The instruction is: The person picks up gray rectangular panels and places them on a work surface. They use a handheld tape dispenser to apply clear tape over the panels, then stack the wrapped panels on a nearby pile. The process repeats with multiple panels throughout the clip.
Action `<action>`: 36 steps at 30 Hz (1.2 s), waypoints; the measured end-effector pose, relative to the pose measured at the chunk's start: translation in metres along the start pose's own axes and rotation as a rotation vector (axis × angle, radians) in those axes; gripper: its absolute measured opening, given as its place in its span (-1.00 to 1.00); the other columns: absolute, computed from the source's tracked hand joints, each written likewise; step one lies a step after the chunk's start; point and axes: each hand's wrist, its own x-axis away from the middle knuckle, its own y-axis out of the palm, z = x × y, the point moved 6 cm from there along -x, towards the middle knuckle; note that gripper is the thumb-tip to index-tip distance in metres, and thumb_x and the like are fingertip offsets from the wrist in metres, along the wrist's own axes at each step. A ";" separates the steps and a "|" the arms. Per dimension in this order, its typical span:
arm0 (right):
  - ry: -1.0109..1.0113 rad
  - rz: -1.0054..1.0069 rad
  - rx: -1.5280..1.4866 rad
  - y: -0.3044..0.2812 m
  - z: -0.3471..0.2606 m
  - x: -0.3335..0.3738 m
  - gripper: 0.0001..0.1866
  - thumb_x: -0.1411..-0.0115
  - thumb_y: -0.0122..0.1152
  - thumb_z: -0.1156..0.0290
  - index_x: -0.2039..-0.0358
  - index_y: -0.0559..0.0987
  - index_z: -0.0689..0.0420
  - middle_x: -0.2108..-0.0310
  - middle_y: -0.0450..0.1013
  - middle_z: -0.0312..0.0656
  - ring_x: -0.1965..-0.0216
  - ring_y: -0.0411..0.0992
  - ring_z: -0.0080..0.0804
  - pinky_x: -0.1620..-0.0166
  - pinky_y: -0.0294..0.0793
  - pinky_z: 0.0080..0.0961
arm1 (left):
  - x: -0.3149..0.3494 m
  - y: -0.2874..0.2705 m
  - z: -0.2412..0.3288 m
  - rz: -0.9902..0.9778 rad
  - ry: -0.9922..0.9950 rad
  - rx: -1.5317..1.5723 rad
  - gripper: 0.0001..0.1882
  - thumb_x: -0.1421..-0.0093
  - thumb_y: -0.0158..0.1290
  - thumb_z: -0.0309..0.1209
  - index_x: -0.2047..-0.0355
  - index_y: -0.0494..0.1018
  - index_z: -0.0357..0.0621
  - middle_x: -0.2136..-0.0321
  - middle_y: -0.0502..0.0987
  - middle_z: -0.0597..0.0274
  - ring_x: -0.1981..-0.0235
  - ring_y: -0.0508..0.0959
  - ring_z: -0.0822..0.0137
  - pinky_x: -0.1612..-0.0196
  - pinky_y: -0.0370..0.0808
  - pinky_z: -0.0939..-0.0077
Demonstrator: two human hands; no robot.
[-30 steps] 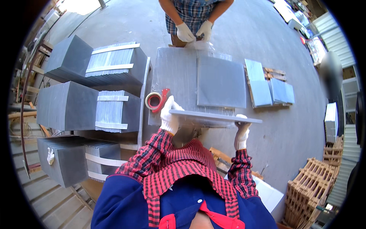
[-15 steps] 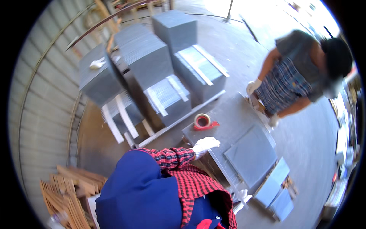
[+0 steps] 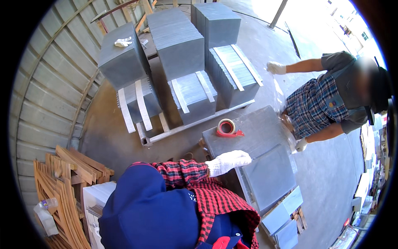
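Observation:
My left hand (image 3: 230, 162), in a white knit glove, reaches across the near left corner of a flat grey panel (image 3: 269, 174). Its fingers are held together over that corner and look closed on it; the thumb is not clear. Under the panel is a low grey-topped stack or table (image 3: 251, 129). A tape roll in a red dispenser (image 3: 231, 134) lies on that top, just beyond my left hand. My right hand is out of sight, below my red-and-black checked clothing (image 3: 217, 195).
Across the top stands a co-worker (image 3: 317, 103) in gloves, beside clear film (image 3: 288, 124). Stacked grey panels (image 3: 176, 45) fill a metal pallet frame (image 3: 199, 122) at far left. Smaller grey pieces (image 3: 277, 218) lie near right. Wooden strips (image 3: 62, 186) lean at near left.
My left hand has moved right onto the panel's corner. My right hand has gone out of sight. The co-worker's one arm has swung outward, away from the film. The view has shifted.

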 end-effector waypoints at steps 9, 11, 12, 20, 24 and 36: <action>0.129 0.176 -0.098 -0.029 0.011 -0.007 -0.64 -0.34 -0.06 -0.07 0.46 0.35 -0.11 0.55 0.24 -0.44 0.49 0.29 -0.49 0.40 0.28 -0.42 | -0.013 0.008 0.006 -0.274 0.153 -0.448 -0.62 -0.37 -0.05 -0.14 0.07 0.54 -0.18 0.06 0.55 0.10 -0.01 0.51 0.18 -0.17 0.37 0.38; 0.063 0.033 -0.205 -0.007 0.014 -0.003 -0.65 -0.34 -0.07 -0.10 0.40 0.41 -0.13 0.44 0.37 -0.45 0.40 0.37 -0.49 0.35 0.36 -0.41 | -0.017 0.010 0.002 -0.341 0.159 -0.457 -0.65 -0.38 -0.08 -0.19 0.10 0.54 -0.18 0.08 0.55 0.08 0.02 0.52 0.14 -0.14 0.38 0.37; 0.026 0.148 -0.192 -0.008 0.014 0.000 -0.64 -0.34 -0.06 -0.10 0.42 0.40 -0.11 0.45 0.37 -0.43 0.40 0.37 -0.49 0.35 0.36 -0.42 | -0.018 0.012 0.004 -0.360 0.184 -0.478 -0.67 -0.38 -0.09 -0.21 0.11 0.54 -0.18 0.09 0.55 0.08 0.03 0.53 0.13 -0.13 0.39 0.37; -0.314 0.374 0.276 -0.015 0.021 -0.006 -0.60 -0.29 0.09 0.01 0.24 0.50 0.14 0.35 0.45 -0.33 0.26 0.43 -0.41 0.26 0.49 -0.36 | -0.038 0.025 0.009 -0.431 0.286 -0.612 -0.70 -0.36 -0.15 -0.27 0.18 0.53 -0.17 0.19 0.58 0.07 0.11 0.54 0.11 -0.06 0.40 0.34; -0.118 -0.235 -0.422 0.028 0.023 0.000 -0.67 -0.39 -0.02 0.09 0.39 0.43 0.05 0.48 0.29 -0.30 0.37 0.31 -0.34 0.24 0.36 -0.35 | -0.039 0.023 0.016 -0.432 0.253 -0.541 -0.66 -0.38 -0.18 -0.22 0.17 0.51 -0.19 0.20 0.59 0.04 0.12 0.55 0.01 -0.03 0.43 0.27; 0.159 0.005 -0.346 0.179 -0.038 0.084 -0.28 -0.17 0.26 -0.24 -0.04 0.46 0.15 -0.09 0.36 -0.06 -0.11 0.35 -0.06 -0.13 0.47 -0.08 | -0.048 0.016 0.030 -0.379 0.238 -0.523 -0.71 -0.39 -0.20 -0.28 0.14 0.50 -0.10 0.20 0.56 0.07 0.11 0.54 0.05 -0.02 0.45 0.30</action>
